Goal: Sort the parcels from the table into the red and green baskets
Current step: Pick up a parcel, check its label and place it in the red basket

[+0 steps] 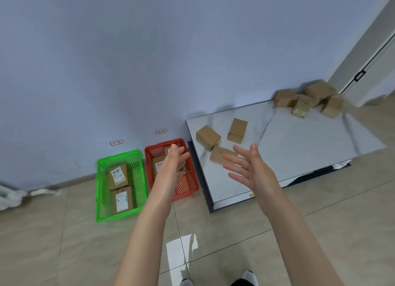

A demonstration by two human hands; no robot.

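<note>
Nothing held: left hand (175, 161) loosely open over the red basket (193, 176), right hand (250, 168) splayed above a flat parcel (215, 157) lying left-right.

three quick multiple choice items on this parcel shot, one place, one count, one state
1. Where does the red basket stand?
A. between the green basket and the table
B. on the table
C. left of the green basket
2. How many parcels lie in the green basket?
A. none
B. two
C. five
3. How is the right hand?
A. gripping a parcel
B. open, holding nothing
C. resting inside a basket
Answers: 1 A, green on its left, table on its right. 2 B, two labelled parcels show inside. 3 B, spread wide, nothing in it.
</note>
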